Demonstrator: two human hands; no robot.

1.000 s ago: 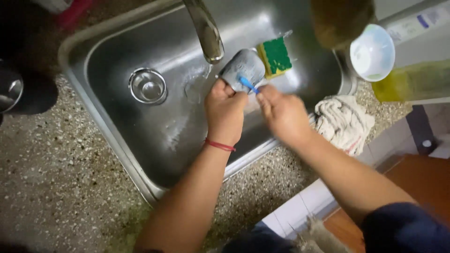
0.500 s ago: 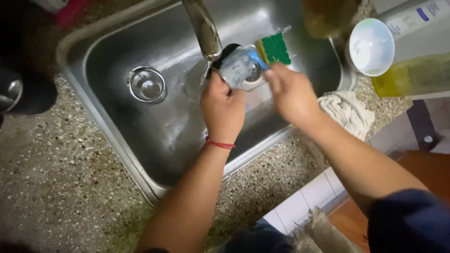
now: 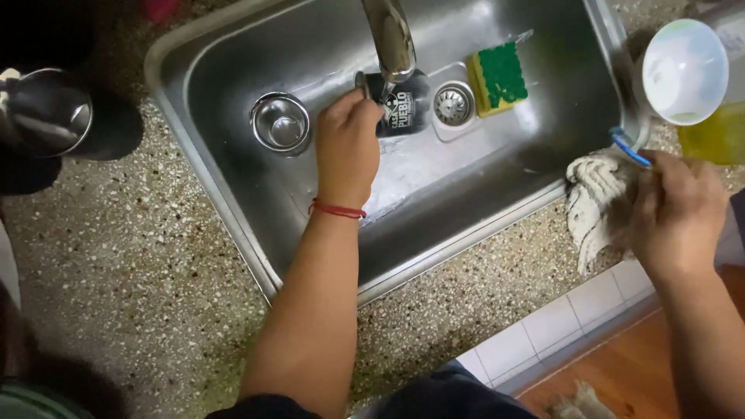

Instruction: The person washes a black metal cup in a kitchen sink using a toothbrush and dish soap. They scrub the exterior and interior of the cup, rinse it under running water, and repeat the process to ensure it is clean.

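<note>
Speckled stone countertop [image 3: 140, 256] fills the lower left of the frame, and a steel sink [image 3: 233, 202] is set into it across the upper middle. At the centre top, a dark printed cup [image 3: 403, 109] is gripped by the left hand [image 3: 347, 143], fingers closed around it, directly beneath the faucet [image 3: 390, 39]. A red string bracelet [image 3: 336, 209] is worn on that wrist. Just right of the cup, the drain strainer [image 3: 452, 103] is seen, with a green and yellow sponge [image 3: 499, 76] beside it. At the right edge, a blue toothbrush [image 3: 627, 147] is pinched in the closed right hand [image 3: 679, 213], over a crumpled white rag [image 3: 594, 202]. A white bowl [image 3: 683, 70] is placed at the upper right.
</note>
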